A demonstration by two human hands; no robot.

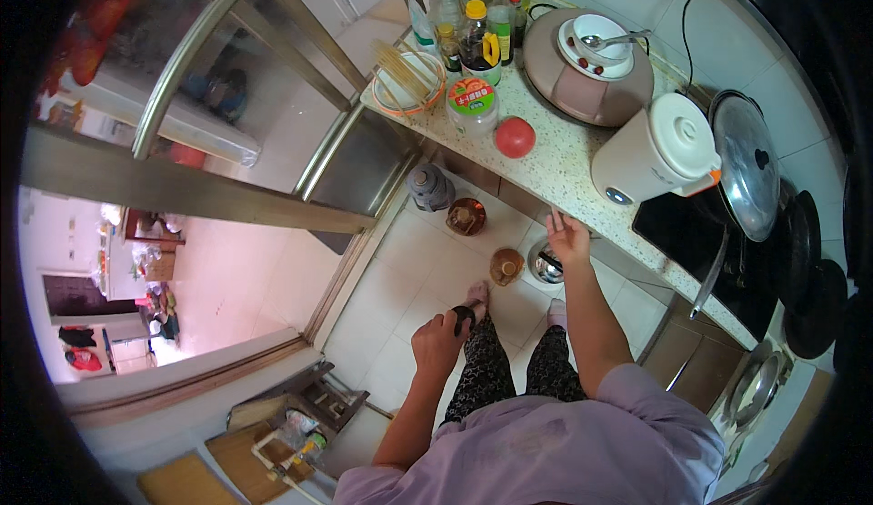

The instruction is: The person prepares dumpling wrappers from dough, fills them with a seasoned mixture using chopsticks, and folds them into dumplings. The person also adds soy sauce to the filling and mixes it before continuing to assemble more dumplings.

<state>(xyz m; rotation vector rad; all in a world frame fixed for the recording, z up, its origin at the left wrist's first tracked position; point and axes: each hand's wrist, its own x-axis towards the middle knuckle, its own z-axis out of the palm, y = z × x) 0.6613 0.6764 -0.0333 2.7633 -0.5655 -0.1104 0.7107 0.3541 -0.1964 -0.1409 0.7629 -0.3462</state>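
My left hand [434, 341] is closed around a small, dark round object [464, 319], held low in front of my legs. Too little of that object shows to name it exactly. My right hand [567, 238] reaches toward the counter's front edge, fingers spread and nothing in them. Partly behind it, a shiny metal pot or kettle [544, 265] with a black handle stands on the floor. To its left on the tiles are an amber-coloured container [507, 266], a dark brown jug [466, 216] and a large grey bottle [431, 188].
The speckled counter [545, 171] carries a red round fruit [515, 137], a clear jar with a printed lid [472, 106], a white electric kettle [655, 147] and several sauce bottles [475, 41]. A lidded pan [747, 157] sits on the black cooktop [689, 246]. Metal-framed door [204, 188] at left.
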